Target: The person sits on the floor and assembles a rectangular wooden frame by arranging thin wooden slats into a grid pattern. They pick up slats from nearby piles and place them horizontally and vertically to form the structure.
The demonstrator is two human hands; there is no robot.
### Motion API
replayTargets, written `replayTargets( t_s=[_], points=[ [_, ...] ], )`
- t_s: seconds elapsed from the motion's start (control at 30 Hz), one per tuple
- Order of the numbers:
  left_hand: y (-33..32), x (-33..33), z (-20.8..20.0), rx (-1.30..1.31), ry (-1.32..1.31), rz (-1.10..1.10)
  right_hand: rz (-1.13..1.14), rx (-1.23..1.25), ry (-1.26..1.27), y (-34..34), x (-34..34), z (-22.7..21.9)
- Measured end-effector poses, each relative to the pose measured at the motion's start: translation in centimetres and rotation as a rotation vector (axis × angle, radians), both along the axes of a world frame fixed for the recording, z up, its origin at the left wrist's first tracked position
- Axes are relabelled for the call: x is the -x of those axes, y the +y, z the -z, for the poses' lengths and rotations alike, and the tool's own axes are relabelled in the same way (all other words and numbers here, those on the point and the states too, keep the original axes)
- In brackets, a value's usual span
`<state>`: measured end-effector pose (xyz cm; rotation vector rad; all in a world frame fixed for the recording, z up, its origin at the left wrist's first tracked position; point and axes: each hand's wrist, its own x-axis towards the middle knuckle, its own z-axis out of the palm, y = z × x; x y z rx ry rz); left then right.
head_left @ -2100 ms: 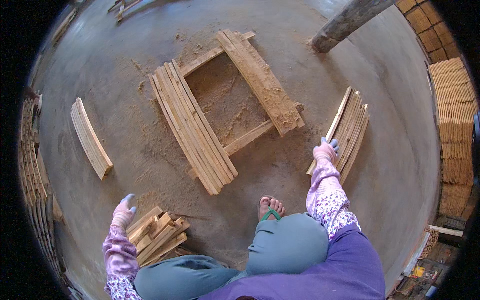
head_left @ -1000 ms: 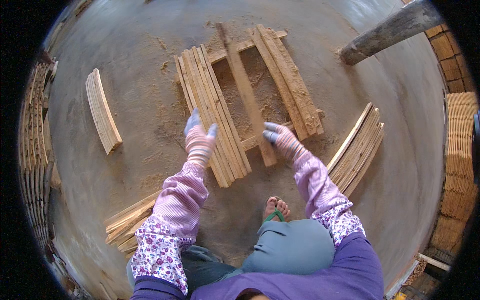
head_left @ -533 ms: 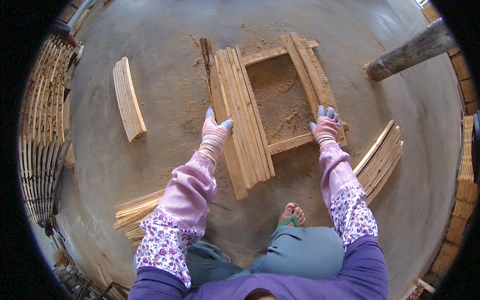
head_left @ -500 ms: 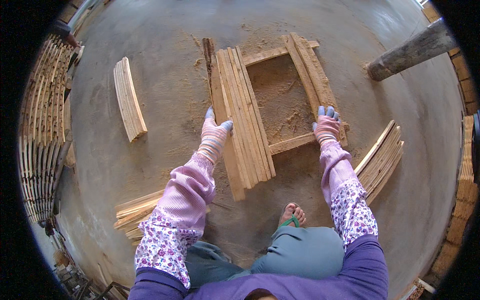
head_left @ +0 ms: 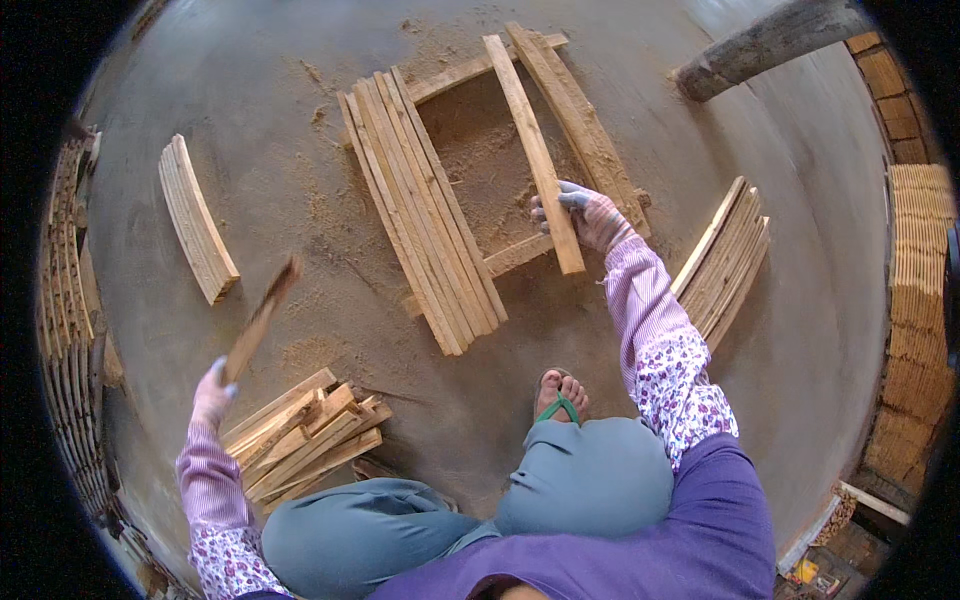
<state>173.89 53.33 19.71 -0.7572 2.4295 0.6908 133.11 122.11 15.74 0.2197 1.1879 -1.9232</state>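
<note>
My left hand, in a striped glove, grips a short dark-ended wooden board above a loose pile of wood offcuts. In my right hand, gloved alike, is the near end of a long pale wooden slat, tilted over the gap of a wooden frame. A row of slats lies side by side along the frame's left, resting on its crosspieces. Beside the slat in my right hand, a thicker plank forms the frame's right side.
Small stacks of slats lie at left and right. A round post stands far right. Stacked wood lines the left and right edges. Sawdust covers the floor around the frame.
My left hand has left the slat row and swung left and nearer with the short board. My right hand has lifted a slat off the right side and shifted it left.
</note>
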Motion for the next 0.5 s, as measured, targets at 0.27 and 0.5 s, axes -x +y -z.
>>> replayTargets(
  t_s=[0.27,0.5],
  points=[
    [2.5,-14.1,7.4,0.346,-0.383,0.044,-0.147,-0.524,0.442,-2.0,-3.6,2.1],
    [2.7,-15.9,7.5,0.240,-0.403,-0.162,-0.459,-0.692,0.720,-7.8,-7.1,1.5]
  ],
)
